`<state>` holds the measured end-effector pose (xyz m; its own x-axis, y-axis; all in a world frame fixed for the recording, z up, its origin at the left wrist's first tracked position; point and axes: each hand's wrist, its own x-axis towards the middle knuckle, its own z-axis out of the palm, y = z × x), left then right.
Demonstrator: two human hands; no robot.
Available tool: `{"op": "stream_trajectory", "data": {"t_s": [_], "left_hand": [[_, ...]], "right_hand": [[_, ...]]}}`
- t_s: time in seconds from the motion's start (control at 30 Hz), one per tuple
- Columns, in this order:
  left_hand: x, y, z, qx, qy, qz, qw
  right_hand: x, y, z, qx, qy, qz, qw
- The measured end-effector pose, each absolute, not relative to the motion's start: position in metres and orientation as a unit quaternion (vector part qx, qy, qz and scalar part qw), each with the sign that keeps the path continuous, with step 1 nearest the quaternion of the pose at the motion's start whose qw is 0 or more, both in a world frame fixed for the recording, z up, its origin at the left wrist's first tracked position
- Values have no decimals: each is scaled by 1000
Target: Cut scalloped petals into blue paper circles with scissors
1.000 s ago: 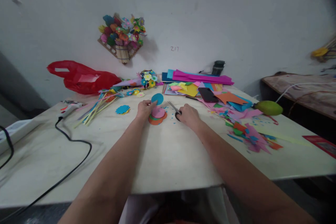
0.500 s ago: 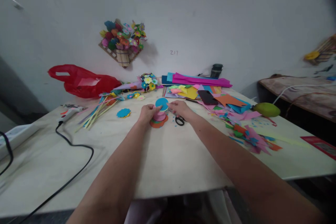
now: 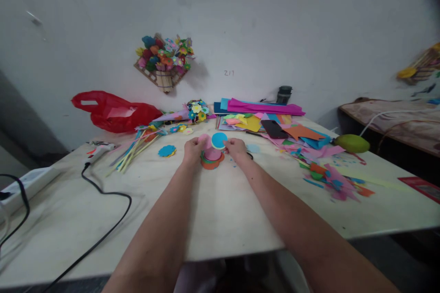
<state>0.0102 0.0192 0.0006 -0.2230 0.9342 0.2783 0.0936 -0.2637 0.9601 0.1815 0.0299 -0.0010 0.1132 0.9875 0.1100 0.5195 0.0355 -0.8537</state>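
My left hand (image 3: 193,150) is closed in a pinch on a pink paper circle (image 3: 204,141). In my right hand (image 3: 236,147) a blue paper circle (image 3: 219,140) is gripped by its right edge, a pale rim showing beneath it. Both circles are held up over another pink circle (image 3: 213,154), which lies on a stack of scalloped paper shapes with an orange one (image 3: 210,165) on view. Just past my right hand lie a pale blue circle (image 3: 254,148) and the black handle of scissors (image 3: 250,156), mostly hidden by the hand.
To the left are blue scalloped shapes (image 3: 167,150), paper strips (image 3: 137,151), a glue gun (image 3: 99,152) with its cord, and a red bag (image 3: 118,112). A phone (image 3: 274,129), coloured sheets (image 3: 263,107), paper scraps (image 3: 332,181) and a green mango-like fruit (image 3: 352,143) lie right.
The blue circle has moved right, away from my left hand, and is now in my right hand's grip. The pink circle in my left hand now shows. The view has shifted slightly.
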Motion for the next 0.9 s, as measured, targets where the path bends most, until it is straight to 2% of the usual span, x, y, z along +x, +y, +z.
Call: {"op": "stream_trajectory", "data": {"t_s": [0.1,0.23,0.43,0.57,0.7,0.9], "left_hand": [[11,19,6,478,491,641,346],[16,20,7,472,482,639,369],[21,21,2,522,449,605,400],[22,21,2,520,462,576,428],[25,20,0,531,484,524,458],[27,22,-5,550,488,504,453]], "right_hand": [[180,23,7,-677,-652,176,293],[172,16,14,-662,-710,106,214],[180,15,23,-655,-726,45,204],[213,15,35,-714,-670,21,202],[245,15,35,-770,-619,-8,153],[261,25,28,-807,-577,73,106]]}}
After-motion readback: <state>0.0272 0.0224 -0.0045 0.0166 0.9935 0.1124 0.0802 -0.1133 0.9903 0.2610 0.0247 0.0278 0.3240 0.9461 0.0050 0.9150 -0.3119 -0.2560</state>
